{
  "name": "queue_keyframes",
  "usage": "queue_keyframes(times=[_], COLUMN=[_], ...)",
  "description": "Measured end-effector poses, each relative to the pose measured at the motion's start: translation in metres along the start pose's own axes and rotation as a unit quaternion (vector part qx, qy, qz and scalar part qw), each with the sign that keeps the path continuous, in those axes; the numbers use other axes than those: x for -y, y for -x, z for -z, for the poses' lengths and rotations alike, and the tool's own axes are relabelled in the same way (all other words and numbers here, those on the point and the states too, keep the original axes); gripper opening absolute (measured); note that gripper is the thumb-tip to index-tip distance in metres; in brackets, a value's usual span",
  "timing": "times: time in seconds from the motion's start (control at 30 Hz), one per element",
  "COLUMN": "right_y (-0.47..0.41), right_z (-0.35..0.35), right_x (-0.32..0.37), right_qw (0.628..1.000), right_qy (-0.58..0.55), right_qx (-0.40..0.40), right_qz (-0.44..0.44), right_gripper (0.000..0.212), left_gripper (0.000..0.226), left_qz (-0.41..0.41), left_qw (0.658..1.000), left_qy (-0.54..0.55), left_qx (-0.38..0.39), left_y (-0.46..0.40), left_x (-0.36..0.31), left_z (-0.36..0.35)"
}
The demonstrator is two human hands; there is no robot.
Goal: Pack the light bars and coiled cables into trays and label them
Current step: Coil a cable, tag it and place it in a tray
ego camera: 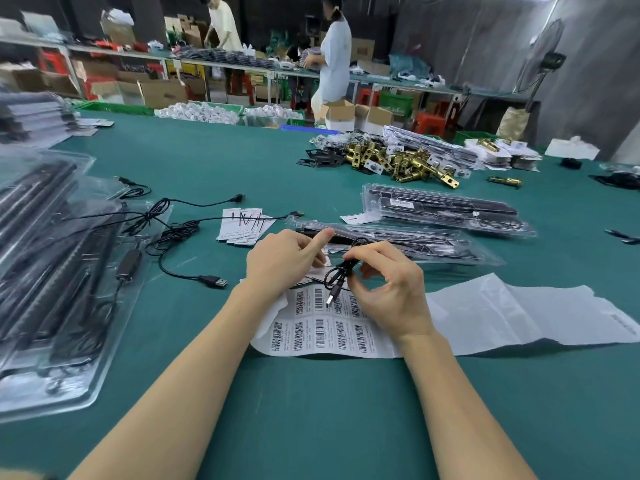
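The right hand (388, 289) is pinching a coiled cable (341, 271), its USB plug dangling over the barcode label sheet (322, 327). The left hand (284, 261), fingers curled, is holding a label beside it. A clear tray (398, 240) is lying just beyond.

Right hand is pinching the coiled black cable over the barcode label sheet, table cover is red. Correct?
One thing is off: the table cover is teal green, not red. The head view shows it. The rest stands: the right hand pinches the coiled black cable over the barcode label sheet.
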State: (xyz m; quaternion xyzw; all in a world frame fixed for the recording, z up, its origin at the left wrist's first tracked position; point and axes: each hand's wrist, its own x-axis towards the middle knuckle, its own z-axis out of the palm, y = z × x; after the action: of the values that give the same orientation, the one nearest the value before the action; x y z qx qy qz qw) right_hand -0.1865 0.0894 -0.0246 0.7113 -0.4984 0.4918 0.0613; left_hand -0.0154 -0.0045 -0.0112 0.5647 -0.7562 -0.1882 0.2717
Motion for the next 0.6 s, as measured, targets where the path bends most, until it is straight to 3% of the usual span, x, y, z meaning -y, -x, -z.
queue_keyframes(times=[0.23, 0.37, 0.6], right_y=[0.0, -0.001, -0.009], right_z=[-0.001, -0.002, -0.011], right_x=[0.002, -0.001, 0.004], right_qw=[0.999, 0.997, 0.99], right_qy=[-0.016, -0.015, 0.053], right_qx=[0.036, 0.054, 0.078], right_qz=[-0.001, -0.044, -0.103], right_gripper=[0.028, 0.029, 0.027], left_gripper=[0.069, 0.067, 0.053], left_qz=[-0.01, -0.017, -0.028], left_qw=[1.0, 1.0, 0.997], left_qy=[0.006, -0.01, 0.036], left_qx=[-0.006, -0.011, 0.055], left_y=[0.0, 0.002, 0.002], left_x=[-0.003, -0.003, 0.0], left_z=[0.001, 0.0, 0.011])
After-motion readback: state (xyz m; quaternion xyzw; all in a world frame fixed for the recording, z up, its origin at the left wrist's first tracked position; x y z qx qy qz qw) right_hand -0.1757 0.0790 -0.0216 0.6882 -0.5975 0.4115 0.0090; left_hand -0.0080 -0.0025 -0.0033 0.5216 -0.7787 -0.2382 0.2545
